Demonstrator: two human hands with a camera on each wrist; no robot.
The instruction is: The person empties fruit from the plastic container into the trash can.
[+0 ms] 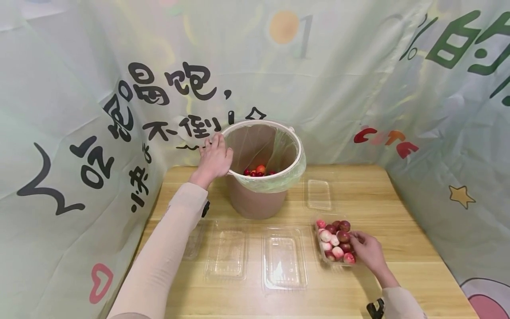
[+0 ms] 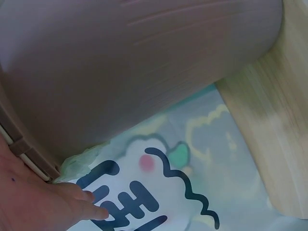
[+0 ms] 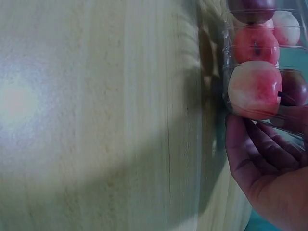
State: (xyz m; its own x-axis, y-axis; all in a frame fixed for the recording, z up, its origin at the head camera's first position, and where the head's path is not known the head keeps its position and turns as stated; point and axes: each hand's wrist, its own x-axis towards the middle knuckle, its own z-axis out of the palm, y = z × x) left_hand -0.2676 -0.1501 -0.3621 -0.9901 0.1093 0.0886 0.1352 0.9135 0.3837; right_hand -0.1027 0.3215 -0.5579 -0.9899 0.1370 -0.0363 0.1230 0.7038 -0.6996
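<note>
A brown bin (image 1: 256, 201) with a pale rim and a light green bag lining stands at the back of the table. My left hand (image 1: 215, 157) grips the left side of its rim. Inside the bin lie several small red and orange fruits (image 1: 260, 169). At the right, my right hand (image 1: 367, 251) pinches the edge of a clear plastic tray (image 1: 323, 258), thumb on the inner side and fingers outside. Dark red and pink-white fruits (image 1: 334, 240) fill the tray. In the right wrist view, a pink-white fruit (image 3: 254, 90) sits close to the fingers.
Clear plastic boxes, one in front (image 1: 284, 261) and one to its left (image 1: 226, 257), rest on the wooden table (image 1: 342, 297). Another clear piece (image 1: 318, 195) lies right of the bin, and one more (image 1: 194, 243) is partly behind my left sleeve. Printed cloth (image 1: 330, 97) surrounds the table.
</note>
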